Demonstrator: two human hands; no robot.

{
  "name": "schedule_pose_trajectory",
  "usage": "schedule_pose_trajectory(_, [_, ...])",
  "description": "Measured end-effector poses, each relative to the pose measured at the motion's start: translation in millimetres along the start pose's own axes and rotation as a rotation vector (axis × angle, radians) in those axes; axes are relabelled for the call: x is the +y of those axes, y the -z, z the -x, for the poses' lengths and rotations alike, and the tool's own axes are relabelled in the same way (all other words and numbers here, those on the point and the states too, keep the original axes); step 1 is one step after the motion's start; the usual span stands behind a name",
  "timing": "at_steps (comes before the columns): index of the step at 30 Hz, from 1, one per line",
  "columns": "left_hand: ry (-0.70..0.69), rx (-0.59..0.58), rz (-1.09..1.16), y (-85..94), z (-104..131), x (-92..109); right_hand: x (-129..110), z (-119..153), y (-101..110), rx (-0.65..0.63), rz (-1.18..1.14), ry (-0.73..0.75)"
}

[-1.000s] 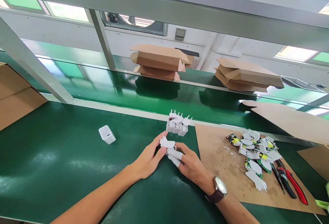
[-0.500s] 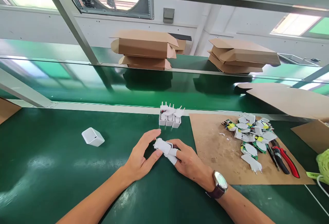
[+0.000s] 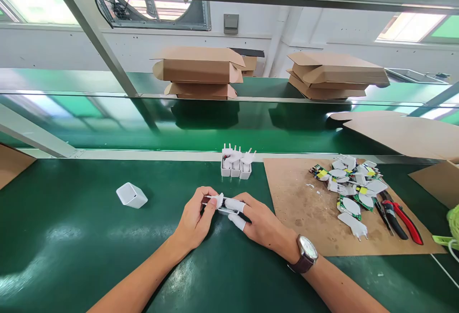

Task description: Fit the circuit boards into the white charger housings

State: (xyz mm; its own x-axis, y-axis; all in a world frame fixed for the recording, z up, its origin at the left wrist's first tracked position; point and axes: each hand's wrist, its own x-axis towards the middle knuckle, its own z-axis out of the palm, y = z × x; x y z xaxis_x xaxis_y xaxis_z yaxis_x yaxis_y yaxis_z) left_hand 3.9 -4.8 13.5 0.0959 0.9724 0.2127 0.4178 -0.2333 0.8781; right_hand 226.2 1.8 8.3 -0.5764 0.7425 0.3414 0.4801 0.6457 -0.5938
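Observation:
Between my two hands is a small white plastic piece (image 3: 228,210), held above the green table. My left hand (image 3: 197,217) pinches its left end, where a white part with pins shows. My right hand (image 3: 263,222) grips its right end; white covers sit on the thumb and a finger. Beyond the hands stand several white casings (image 3: 235,165) in a row with pronged parts sticking out of their tops. To the left, an open white casing (image 3: 131,195) lies on the table.
On the right, a brown cardboard sheet (image 3: 290,207) bears a pile of circuit boards with white parts (image 3: 353,181) and red-and-black pliers (image 3: 399,217). Folded cardboard boxes (image 3: 197,71) sit on the shelf behind. Green yarn-like material (image 3: 454,224) is at the right edge.
My left hand has closed from a spread pose onto the left end of the white piece. The piece has turned and now lies more level. The view has shifted slightly.

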Motion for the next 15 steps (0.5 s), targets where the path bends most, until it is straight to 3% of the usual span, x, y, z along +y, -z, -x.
schedule_pose_trajectory(3, [0.018,0.002,-0.016,-0.3,0.2,-3.9,-0.6,-2.8,0.4,-0.015,0.003,0.021])
schedule_pose_trajectory(6, [-0.043,0.007,0.020,-2.7,3.0,-10.5,-0.2,-5.9,-1.1,0.056,-0.134,-0.035])
schedule_pose_trajectory(9, [-0.263,-0.026,-0.024,-9.0,8.6,-13.1,-1.0,-9.0,-1.8,0.138,-0.510,-0.228])
schedule_pose_trajectory(12, [-0.447,0.042,-0.132,-16.7,14.0,-7.4,-5.1,-11.4,-0.6,0.042,-0.912,-0.421])
schedule_pose_trajectory(15, [-0.548,0.130,-0.192,-20.2,15.4,1.4,-12.0,-13.2,0.8,-0.047,-1.099,-0.492])
